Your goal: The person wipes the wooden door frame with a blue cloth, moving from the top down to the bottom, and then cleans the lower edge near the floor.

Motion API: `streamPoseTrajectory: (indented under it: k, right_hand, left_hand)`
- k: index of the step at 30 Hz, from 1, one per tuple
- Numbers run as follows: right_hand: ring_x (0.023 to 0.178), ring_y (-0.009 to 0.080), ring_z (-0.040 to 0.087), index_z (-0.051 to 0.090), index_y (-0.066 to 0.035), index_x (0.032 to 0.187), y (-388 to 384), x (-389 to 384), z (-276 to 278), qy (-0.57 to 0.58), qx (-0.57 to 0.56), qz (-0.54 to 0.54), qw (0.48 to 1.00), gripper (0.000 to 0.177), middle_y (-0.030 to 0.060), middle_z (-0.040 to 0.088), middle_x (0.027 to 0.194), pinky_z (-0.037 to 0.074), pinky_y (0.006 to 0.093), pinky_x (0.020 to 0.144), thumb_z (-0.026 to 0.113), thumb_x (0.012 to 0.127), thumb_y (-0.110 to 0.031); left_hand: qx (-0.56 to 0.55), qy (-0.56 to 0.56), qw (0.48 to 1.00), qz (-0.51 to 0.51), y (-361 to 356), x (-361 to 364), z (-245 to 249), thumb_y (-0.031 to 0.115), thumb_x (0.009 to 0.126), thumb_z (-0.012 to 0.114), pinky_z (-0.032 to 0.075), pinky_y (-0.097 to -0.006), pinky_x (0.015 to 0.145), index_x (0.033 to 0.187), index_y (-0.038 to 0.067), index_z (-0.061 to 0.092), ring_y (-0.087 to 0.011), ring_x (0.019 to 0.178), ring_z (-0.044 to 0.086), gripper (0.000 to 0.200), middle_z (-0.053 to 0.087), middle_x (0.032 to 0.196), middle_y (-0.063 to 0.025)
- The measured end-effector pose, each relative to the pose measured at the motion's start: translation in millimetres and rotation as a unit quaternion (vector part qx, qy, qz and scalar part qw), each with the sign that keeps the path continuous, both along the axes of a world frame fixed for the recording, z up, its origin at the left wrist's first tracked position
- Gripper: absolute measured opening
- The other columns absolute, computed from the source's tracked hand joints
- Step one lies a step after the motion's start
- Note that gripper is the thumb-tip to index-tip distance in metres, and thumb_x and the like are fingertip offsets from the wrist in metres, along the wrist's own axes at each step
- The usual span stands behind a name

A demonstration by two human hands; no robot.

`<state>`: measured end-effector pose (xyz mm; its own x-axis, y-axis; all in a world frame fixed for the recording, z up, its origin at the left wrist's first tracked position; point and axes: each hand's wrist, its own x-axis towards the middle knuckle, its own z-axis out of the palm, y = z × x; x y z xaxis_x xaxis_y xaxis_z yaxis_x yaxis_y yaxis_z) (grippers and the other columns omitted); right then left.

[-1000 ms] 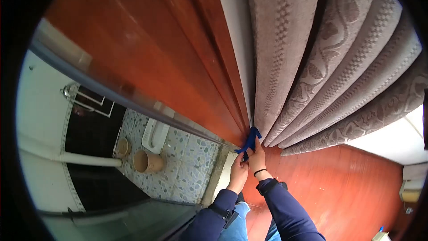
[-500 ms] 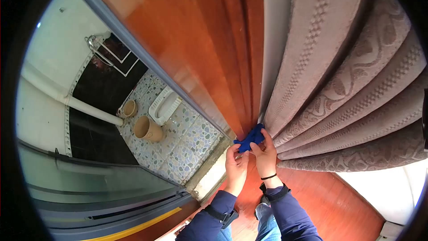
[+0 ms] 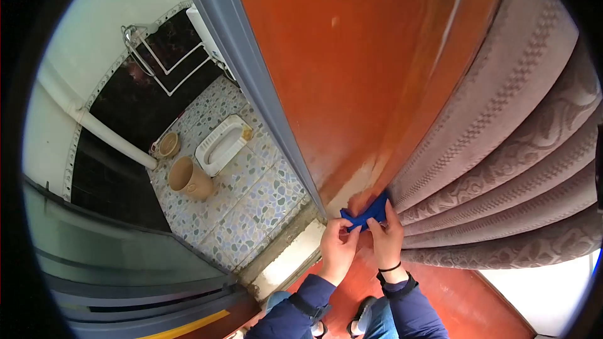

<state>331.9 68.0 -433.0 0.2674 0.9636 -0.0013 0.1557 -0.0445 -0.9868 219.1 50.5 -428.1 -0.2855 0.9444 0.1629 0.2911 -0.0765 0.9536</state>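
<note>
A blue cloth point(image 3: 367, 215) is stretched between my two hands, in front of the lower part of a reddish-brown wooden panel point(image 3: 352, 75). My left hand point(image 3: 337, 248) pinches the cloth's left end between thumb and fingers. On the other end, my right hand point(image 3: 387, 236) is closed, with its thumb on the near side of the cloth. A dark band circles my right wrist. Right beside my right hand hang the folds of a grey-brown patterned curtain point(image 3: 477, 132).
To the left, past a grey door frame point(image 3: 251, 69), is a tiled bathroom with a squat toilet point(image 3: 223, 144), a tan bucket point(image 3: 190, 177) and a basin point(image 3: 169, 145). A raised threshold point(image 3: 289, 257) lies at the doorway. A glass-paned door point(image 3: 125, 257) stands at lower left.
The view has shifted, showing more of the wooden panel. My hands now hold the cloth more spread out, less bunched, and appear slightly lower and to the right in the picture.
</note>
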Motion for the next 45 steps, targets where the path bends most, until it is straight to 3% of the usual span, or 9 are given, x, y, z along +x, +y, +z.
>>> streamPoseTrajectory:
  k: [5,17,24,25,29,35,39,42,45]
  right_hand:
    - [0.082,0.0119,0.057,0.049,0.006,0.132,0,0,-21,-0.037,0.087,0.005,0.996,0.055,0.011,0.057,0.104,0.05,0.0224,0.066,0.068,0.081,0.004]
    - [0.086,0.0165,0.058,0.048,0.005,0.133,6,-1,-69,-0.021,0.224,0.009,0.974,0.053,0.0115,0.057,0.102,0.049,0.0266,0.071,0.065,0.082,0.002]
    - [0.087,0.0204,0.058,0.048,0.005,0.133,0,-7,-115,-0.094,0.206,-0.014,0.974,0.054,0.0131,0.055,0.099,0.049,0.0285,0.071,0.064,0.081,0.005]
    - [0.087,0.0163,0.055,0.051,0.001,0.133,-4,-10,-122,-0.054,0.165,-0.026,0.984,0.053,0.0094,0.058,0.1,0.046,0.0277,0.079,0.063,0.081,0.003]
    - [0.09,0.0274,0.058,0.049,0.006,0.132,-3,-11,-159,-0.117,0.135,-0.029,0.983,0.055,0.0167,0.057,0.102,0.047,0.032,0.08,0.063,0.079,0.003]
    - [0.098,0.0282,0.057,0.053,0.006,0.128,-2,-9,-204,-0.121,0.119,-0.049,0.984,0.052,0.018,0.057,0.109,0.047,0.0314,0.084,0.064,0.078,0.002]
    - [0.104,0.0283,0.056,0.057,0.005,0.125,-4,-7,-197,-0.149,0.12,-0.075,0.979,0.05,0.0174,0.057,0.115,0.046,0.0328,0.089,0.065,0.076,0.0]
    - [0.104,0.0266,0.056,0.058,0.004,0.124,1,-6,-199,-0.075,0.084,-0.065,0.991,0.047,0.0163,0.057,0.116,0.046,0.0324,0.088,0.066,0.077,0.0]
    - [0.105,0.0251,0.057,0.057,0.005,0.124,-2,-8,-168,-0.046,0.182,-0.055,0.981,0.046,0.0155,0.057,0.118,0.047,0.0309,0.085,0.065,0.078,0.0]
  left_hand:
    - [0.07,0.001,0.997,-0.011,6,-4,-32,0.0,0.078,0.073,0.048,-0.0283,0.065,0.091,0.004,0.058,-0.0182,0.074,0.061,0.021,0.06,0.085,-0.0082]
    - [0.234,-0.027,0.972,-0.012,19,-3,-86,-0.008,0.074,0.071,0.045,-0.0279,0.061,0.089,0.005,0.055,-0.015,0.065,0.053,0.025,0.054,0.083,-0.0064]
    - [0.158,-0.01,0.987,-0.014,11,-7,-125,-0.007,0.075,0.07,0.045,-0.0282,0.059,0.089,0.005,0.056,-0.0149,0.065,0.054,0.023,0.053,0.082,-0.0054]
    - [0.151,-0.009,0.988,-0.012,9,-7,-134,-0.007,0.075,0.07,0.045,-0.0282,0.059,0.089,0.005,0.056,-0.015,0.064,0.054,0.023,0.053,0.081,-0.0054]
    - [0.099,-0.018,0.995,-0.001,10,-6,-173,-0.005,0.076,0.069,0.044,-0.0283,0.058,0.088,0.004,0.056,-0.0153,0.063,0.054,0.02,0.052,0.081,-0.0058]
    - [0.033,-0.022,0.999,-0.004,9,-4,-212,-0.003,0.078,0.068,0.045,-0.0298,0.058,0.087,0.004,0.055,-0.0155,0.063,0.054,0.017,0.052,0.081,-0.0067]
    - [0.015,0.008,1.0,-0.003,1,-1,-202,0.0,0.079,0.07,0.045,-0.0305,0.058,0.088,0.003,0.055,-0.0158,0.063,0.054,0.018,0.052,0.082,-0.0077]
    - [0.044,0.045,0.998,0.01,-6,3,-181,-0.002,0.081,0.07,0.044,-0.0244,0.057,0.09,0.004,0.053,-0.0089,0.064,0.052,0.02,0.05,0.076,-0.0009]
    - [0.128,0.003,0.992,0.014,-4,2,-155,0.0,0.078,0.072,0.046,-0.0294,0.06,0.09,0.003,0.056,-0.0153,0.064,0.055,0.02,0.053,0.086,-0.0073]
